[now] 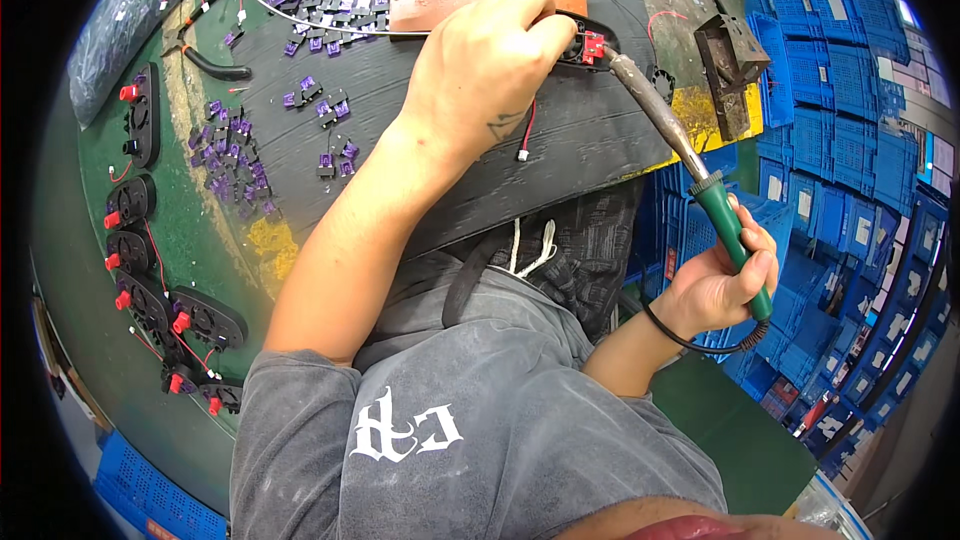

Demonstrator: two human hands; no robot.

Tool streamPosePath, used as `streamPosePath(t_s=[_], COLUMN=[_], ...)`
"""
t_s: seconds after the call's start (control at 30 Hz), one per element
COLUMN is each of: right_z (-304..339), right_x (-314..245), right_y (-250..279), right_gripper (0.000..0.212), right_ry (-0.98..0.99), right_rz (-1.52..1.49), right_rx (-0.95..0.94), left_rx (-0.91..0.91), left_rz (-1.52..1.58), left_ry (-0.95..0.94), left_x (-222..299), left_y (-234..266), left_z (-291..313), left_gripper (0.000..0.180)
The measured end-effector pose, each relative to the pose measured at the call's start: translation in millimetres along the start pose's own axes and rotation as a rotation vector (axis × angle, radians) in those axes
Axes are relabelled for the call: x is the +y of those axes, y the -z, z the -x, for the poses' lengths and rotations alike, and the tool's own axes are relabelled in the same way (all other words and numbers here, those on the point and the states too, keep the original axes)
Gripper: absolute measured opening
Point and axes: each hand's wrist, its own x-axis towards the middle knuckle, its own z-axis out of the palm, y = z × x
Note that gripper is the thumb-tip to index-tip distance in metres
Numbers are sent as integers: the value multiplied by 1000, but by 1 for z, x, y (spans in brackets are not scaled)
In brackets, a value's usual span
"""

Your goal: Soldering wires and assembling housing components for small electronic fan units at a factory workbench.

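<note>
My right hand (722,285) grips the green handle of a soldering iron (718,212), whose cable hangs by the wrist. The iron's tip reaches a red connector (594,46) on a black oval housing (607,28). My left hand (480,70) is closed beside that housing and covers much of it. A thin silvery solder wire (330,28) runs from the upper left into my left hand; its end is hidden by the fingers. Below the housing, a short red-and-black lead with a white plug (524,154) lies on the dark board (440,210).
Small purple-and-black switches (335,8) lie in heaps at left. Several finished-looking black housings (208,316) with red parts line the green table. Pliers (215,65), a plastic bag (125,40) and a metal bracket (728,70) sit around the board. Blue crates (840,80) are stacked at right.
</note>
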Motion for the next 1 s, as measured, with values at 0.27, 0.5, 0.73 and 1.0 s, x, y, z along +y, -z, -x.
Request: streamPosePath(t_s=[0.27, 0.5, 0.73, 1.0], right_z=[0, 1, 1, 1], right_x=[-1, -2, -3, -2], right_y=[1, -3, -3, 2], right_gripper=[31, 30, 31, 31], right_ry=[8, -4, 11, 0], right_rz=[13, 1, -2, 10], right_rx=[19, 6, -3, -6], left_rx=[-15, -6, -11, -21], left_rz=[-23, -28, -39, -23], left_ry=[20, 11, 24, 18], left_x=[-3, -2, -3, -4], left_y=[5, 6, 8, 8], left_z=[-2, -2, -1, -2], left_gripper=[14, 15, 16, 13])
